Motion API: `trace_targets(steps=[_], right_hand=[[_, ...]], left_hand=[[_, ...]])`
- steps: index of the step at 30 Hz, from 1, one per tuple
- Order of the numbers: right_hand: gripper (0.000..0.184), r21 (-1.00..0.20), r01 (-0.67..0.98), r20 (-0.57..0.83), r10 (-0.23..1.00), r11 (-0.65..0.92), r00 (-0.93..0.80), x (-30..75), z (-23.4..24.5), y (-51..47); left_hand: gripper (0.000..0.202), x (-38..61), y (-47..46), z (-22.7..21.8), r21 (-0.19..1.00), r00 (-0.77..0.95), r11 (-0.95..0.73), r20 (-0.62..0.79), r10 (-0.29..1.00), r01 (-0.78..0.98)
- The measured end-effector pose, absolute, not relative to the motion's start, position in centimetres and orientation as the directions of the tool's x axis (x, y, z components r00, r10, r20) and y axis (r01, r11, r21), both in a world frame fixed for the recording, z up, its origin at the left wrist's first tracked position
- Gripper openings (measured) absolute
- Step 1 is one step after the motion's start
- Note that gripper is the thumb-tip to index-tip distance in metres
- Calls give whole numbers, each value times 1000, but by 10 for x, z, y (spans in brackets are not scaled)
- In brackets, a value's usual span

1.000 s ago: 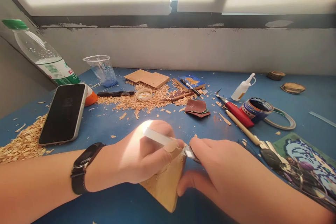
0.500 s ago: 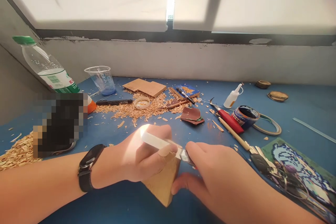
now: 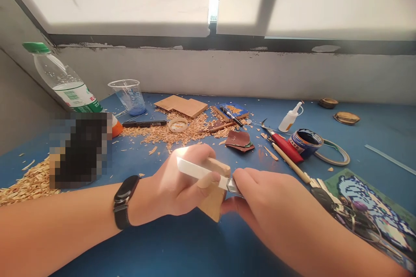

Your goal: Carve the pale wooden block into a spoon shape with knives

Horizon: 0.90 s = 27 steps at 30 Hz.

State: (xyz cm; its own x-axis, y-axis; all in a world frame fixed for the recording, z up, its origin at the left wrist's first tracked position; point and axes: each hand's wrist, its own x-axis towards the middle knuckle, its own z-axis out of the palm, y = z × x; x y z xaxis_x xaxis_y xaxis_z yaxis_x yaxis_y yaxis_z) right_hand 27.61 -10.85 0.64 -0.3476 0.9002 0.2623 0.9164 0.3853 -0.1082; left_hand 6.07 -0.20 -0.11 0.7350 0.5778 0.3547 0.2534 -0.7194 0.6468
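My left hand (image 3: 183,181), with a dark watch on its wrist, is closed round a pale wooden block (image 3: 214,205) above the blue table. Much of the block is hidden by the fingers. My right hand (image 3: 269,199) grips a utility knife (image 3: 232,185), whose handle is mostly covered by the fingers. The long blade points left across the block and over my left hand, with the left thumb close to it. A small strip of wood shows at the block's top edge, beyond the blade.
Wood shavings (image 3: 182,136) spread behind my hands, near folded sandpaper (image 3: 239,140). To the right lie a red-handled hooked tool (image 3: 286,148), an open paint jar (image 3: 305,143), a roll of tape (image 3: 342,156) and keys (image 3: 351,220). A bottle (image 3: 69,82) and plastic cup (image 3: 131,99) stand left.
Both hands have risen slightly with the block and knife. The block has tilted, so less of its face shows and its top edge is visible. The view has shifted a little.
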Motion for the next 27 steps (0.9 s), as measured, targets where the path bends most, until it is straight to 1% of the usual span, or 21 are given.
trace_targets(steps=[2,5,8,11,14,17,23,27], right_hand=[[30,-109,908,306,883,404,-357,276,4,-107],[35,-77,907,367,858,414,-360,277,2,-106],[35,-56,903,405,836,427,-370,277,3,-107],[35,-65,897,429,824,437,-370,277,4,-109],[35,-68,901,444,821,429,-358,277,4,-109],[37,-71,903,445,824,423,-351,277,4,-110],[34,-59,913,402,847,403,-348,275,3,-110],[34,-51,933,411,859,356,-305,273,-1,-112]], left_hand=[[40,63,2,-3,628,729,-740,386,565,241],[40,65,7,-4,606,733,-760,404,547,234],[45,66,7,-5,577,731,-784,428,531,231],[47,66,7,-7,546,730,-809,459,506,218],[50,65,7,-7,514,727,-829,478,492,223],[50,66,7,-5,507,734,-827,462,498,243],[40,71,3,0,497,722,-838,492,487,226],[33,70,1,2,502,724,-833,484,492,230]])
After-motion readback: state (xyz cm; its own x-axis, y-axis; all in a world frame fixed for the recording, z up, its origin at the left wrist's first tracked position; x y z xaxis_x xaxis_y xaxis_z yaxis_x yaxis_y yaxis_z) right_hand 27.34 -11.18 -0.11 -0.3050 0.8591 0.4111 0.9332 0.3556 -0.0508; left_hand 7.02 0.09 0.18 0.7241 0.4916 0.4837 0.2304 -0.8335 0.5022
